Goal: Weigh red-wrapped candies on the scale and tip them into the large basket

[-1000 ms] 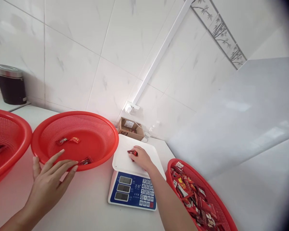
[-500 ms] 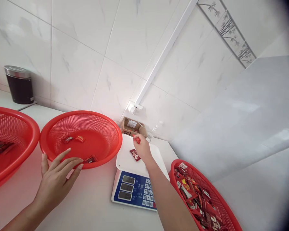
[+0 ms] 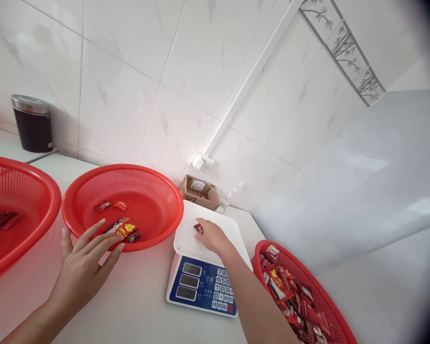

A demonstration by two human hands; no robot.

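Over the front rim of the middle red basket [image 3: 157, 177], my left hand [image 3: 88, 270] is open with its fingers spread. A red-and-yellow snack packet [image 3: 129, 228] lies in the basket just beyond those fingertips, beside a smaller dark packet [image 3: 133, 237]. Two small red packets, one of them here [image 3: 102, 207], rest farther back in it. On the white pan of a digital scale [image 3: 186, 239], my right hand [image 3: 212, 236] has its fingers closed on a small dark red snack packet [image 3: 199, 228], partly hidden by the hand.
Another red basket [image 3: 52, 191] with dark packets stands at the left. At the right is a red basket [image 3: 260, 246] full of packets. A cardboard box [image 3: 189, 198] sits behind the scale near a wall socket [image 3: 201, 161]. A black canister [image 3: 34, 126] stands back left.
My right hand has come down from the scale's far edge onto the dark red packet; the red packet it held is out of sight. A red-and-yellow packet now shows by my left fingertips.
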